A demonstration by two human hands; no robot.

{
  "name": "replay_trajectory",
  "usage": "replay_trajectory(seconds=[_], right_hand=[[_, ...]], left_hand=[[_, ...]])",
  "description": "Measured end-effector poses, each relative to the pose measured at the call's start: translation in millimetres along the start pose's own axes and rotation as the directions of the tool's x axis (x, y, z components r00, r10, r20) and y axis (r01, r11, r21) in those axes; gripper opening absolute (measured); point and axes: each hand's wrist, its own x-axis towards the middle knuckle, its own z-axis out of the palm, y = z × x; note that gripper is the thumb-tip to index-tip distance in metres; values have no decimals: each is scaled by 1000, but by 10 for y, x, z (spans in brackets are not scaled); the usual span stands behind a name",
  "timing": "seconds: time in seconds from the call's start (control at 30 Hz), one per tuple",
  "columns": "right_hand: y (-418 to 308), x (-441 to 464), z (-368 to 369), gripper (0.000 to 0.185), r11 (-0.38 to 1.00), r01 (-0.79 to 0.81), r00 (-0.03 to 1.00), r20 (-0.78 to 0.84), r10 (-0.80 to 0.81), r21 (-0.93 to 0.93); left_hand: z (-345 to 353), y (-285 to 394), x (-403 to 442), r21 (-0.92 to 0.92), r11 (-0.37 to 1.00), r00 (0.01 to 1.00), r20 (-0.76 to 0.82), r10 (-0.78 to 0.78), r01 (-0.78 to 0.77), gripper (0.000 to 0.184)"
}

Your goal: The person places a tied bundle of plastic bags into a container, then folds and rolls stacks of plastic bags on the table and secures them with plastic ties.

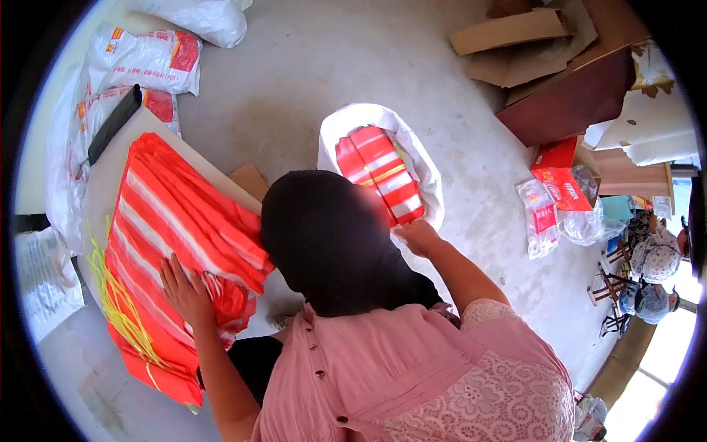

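Note:
My left hand [188,295] lies spread on a pile of red-and-white striped plastic bags [158,236] on a board at the left, holding nothing. Yellow ties [121,309] trail along the pile's left edge. My right hand [418,237] is closed at the near rim of an open white sack [431,173]; its fingertips are partly hidden. Inside the sack sits a rolled red-and-white striped bundle [379,173] with a thin yellow band round it. My black-clothed knee [324,243] is between the two hands.
Filled white sacks [143,62] lie at the upper left. Flattened cardboard [515,44] rests by a dark red cabinet [571,99] at the upper right. Below it are a red box [563,184] and clear plastic packs [539,221]. People [654,258] sit at the far right.

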Motion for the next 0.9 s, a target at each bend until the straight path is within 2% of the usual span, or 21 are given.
replay_trajectory(seconds=[0.03, 0.07, 0.1, 0.2, 0.3, 0.4, 0.5, 0.6, 0.63, 0.7, 0.73, 0.77, 0.8, 0.87, 0.9], right_hand=[[-4, -20, -11, 27, 997, 3, 1000, -1, -3, -72], [-23, -18, -17, 28, 993, -111, 994, 22, 110, 34], [-211, -20, -327, 29, 965, -223, 974, 55, 218, 136], [-211, 51, -512, 30, 965, -246, 963, 137, 233, 90], [39, 200, -314, 26, 989, -133, 962, 232, 144, -59], [59, 250, -288, 24, 986, -137, 958, 242, 156, -93], [55, 214, -169, 25, 987, -69, 955, 278, 107, -145], [-46, 104, -149, 38, 1000, 1, 970, 242, -7, 26], [289, 245, 360, 46, 990, 31, 978, 199, -58, 135], [106, 182, 91, 44, 939, -11, 985, 163, -48, 343], [246, 235, 267, 39, 926, -55, 991, 133, 5, 374], [136, 251, 149, 37, 722, -183, 981, 169, 93, 667], [239, 238, 121, 36, 924, -103, 992, 100, 71, 369], [-178, 96, -545, 36, 991, -72, 990, 128, 58, 109], [-204, 97, -627, 35, 988, -59, 997, 65, 51, 141]], left_hand=[[8, -20, 5, -2, 1000, 1000, 0, 7, -7, 55], [9, -32, 5, -3, 1000, 1000, 0, 13, -13, 55], [-5, -21, 2, 1, 1000, 1000, 5, 6, -6, 55], [-49, 43, -1, 20, 1000, 1000, 23, -15, 14, 56], [-27, 24, -15, 11, 1000, 1000, 13, -26, 26, 56], [-111, 83, 10, 10, 998, 997, 57, -61, 60, 56], [-119, 113, 38, -5, 1000, 999, 18, -29, 29, 56], [-141, 78, 13, -35, 999, 999, -48, -1, -1, 58], [-198, 128, 9, -9, 999, 999, -20, -33, 33, 59], [-168, 93, 6, -31, 998, 999, 3, -47, 47, 61], [-161, 100, 7, -32, 998, 998, 1, -60, 60, 62], [-179, 105, 21, -54, 995, 996, 35, -81, 83, 62], [-177, 99, 18, -72, 993, 996, 38, -87, 89, 62], [-282, 94, 38, -134, 984, 986, 131, -103, 120, 58], [-261, 7, 48, -218, 970, 987, 140, -81, 110, 59]])
